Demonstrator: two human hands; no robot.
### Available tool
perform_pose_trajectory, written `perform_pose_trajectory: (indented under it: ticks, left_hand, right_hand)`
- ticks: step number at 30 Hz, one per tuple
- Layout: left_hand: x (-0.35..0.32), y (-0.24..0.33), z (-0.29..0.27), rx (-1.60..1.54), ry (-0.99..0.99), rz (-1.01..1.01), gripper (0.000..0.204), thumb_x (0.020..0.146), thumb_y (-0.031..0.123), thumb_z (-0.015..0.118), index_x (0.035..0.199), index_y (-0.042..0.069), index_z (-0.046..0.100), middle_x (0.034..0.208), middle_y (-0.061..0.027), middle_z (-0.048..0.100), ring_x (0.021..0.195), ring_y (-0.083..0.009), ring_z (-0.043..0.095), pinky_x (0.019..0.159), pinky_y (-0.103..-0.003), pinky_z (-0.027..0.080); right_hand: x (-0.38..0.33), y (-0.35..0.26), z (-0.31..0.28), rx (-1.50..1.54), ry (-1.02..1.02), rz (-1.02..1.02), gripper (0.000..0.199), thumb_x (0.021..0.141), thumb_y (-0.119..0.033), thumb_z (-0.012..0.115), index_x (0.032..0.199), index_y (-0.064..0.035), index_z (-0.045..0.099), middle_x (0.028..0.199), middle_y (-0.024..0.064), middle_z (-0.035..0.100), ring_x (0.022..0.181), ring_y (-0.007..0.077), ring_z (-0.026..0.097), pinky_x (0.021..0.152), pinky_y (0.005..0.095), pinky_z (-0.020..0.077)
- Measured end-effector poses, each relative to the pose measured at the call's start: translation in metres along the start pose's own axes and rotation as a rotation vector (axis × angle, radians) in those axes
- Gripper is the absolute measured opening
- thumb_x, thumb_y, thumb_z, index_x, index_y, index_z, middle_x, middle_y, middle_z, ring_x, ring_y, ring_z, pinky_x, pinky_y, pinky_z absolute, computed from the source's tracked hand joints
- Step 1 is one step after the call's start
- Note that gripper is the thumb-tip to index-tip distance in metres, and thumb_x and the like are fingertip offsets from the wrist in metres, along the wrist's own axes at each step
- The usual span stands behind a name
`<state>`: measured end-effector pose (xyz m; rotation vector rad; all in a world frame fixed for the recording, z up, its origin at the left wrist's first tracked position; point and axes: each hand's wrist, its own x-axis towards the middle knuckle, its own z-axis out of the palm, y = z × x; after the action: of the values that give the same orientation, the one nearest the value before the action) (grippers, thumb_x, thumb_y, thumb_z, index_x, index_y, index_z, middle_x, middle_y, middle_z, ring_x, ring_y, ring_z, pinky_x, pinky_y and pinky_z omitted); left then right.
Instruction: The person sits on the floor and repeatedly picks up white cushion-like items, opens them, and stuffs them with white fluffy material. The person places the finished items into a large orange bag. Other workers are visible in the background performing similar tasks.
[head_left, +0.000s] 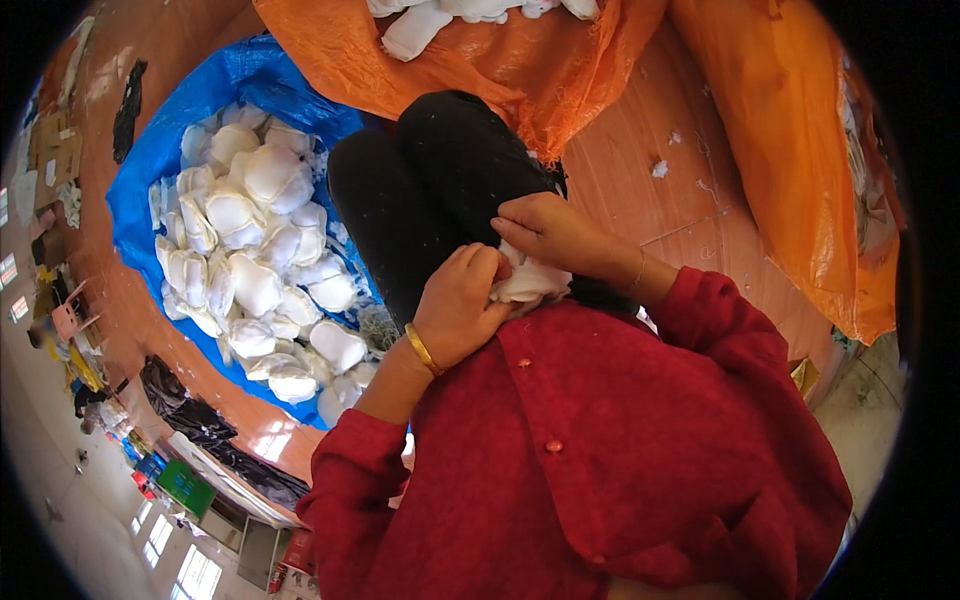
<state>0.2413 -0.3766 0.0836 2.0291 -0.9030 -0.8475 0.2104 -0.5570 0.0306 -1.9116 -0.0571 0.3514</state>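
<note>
It was judged that a spill could be caused at the blue sack on the left if its slack rim were caught by the black-trousered legs just beside it, since white padded pieces were heaped loosely inside. The bunched white piece could be dropped, or its soft layers torn, if one side were pulled harder than the other. It was held over the legs, just beyond the red shirt, grasped by the fingers of both the left hand and the right hand; the fingertips were partly hidden.

The room was seen curved along the left, lit by windows. Beneath everything, a reddish floor was spread. On it the right orange sack and the far orange sack were set, and a black plastic sheet was laid at the left. Smallest of all, white fluff was scattered between the orange sacks, by which a dropped piece could be soiled.
</note>
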Motion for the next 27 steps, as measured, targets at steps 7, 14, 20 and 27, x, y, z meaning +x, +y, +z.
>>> perform_pose_trajectory:
  ticks: [7,14,20,27]
  left_hand:
    - [-0.011,0.006,0.008,0.197,-0.023,0.149,0.019,0.068,0.005,0.064,0.078,0.005,0.048,0.079,-0.0105,0.05,0.081,-0.031,0.051,0.071,-0.037,0.045]
    - [-0.023,0.015,0.007,0.2,0.158,0.196,0.029,0.068,0.013,0.07,0.093,0.006,0.056,0.09,-0.0087,0.052,0.084,-0.0264,0.052,0.073,-0.035,0.047]
    - [-0.003,0.028,0.009,0.432,0.141,0.159,0.04,0.067,0.015,0.069,0.105,0.007,0.058,0.1,-0.0063,0.051,0.091,-0.023,0.052,0.079,-0.034,0.045]
    - [0.004,0.015,0.016,0.544,0.152,0.249,0.016,0.073,0.008,0.055,0.088,0.004,0.058,0.092,-0.0064,0.054,0.09,-0.0223,0.052,0.08,-0.034,0.044]
  right_hand:
    - [0.0,0.012,-0.003,0.014,-0.029,-0.031,0.029,0.088,-0.021,0.052,0.073,0.0035,0.054,0.07,0.023,0.054,0.067,0.0396,0.054,0.061,0.0439,0.0419]
    - [0.0,0.001,-0.005,0.052,-0.016,0.105,0.031,0.089,-0.023,0.051,0.074,0.0036,0.055,0.071,0.0231,0.055,0.069,0.0389,0.056,0.062,0.0434,0.0426]
    - [0.005,0.001,-0.003,-0.045,-0.005,0.05,0.034,0.089,-0.026,0.049,0.073,0.0016,0.059,0.072,0.0217,0.058,0.072,0.0392,0.058,0.065,0.0448,0.0444]
    - [0.009,0.005,0.009,-0.184,0.059,0.022,0.035,0.089,-0.027,0.048,0.069,0.0001,0.059,0.07,0.0208,0.059,0.07,0.0392,0.058,0.066,0.0466,0.0461]
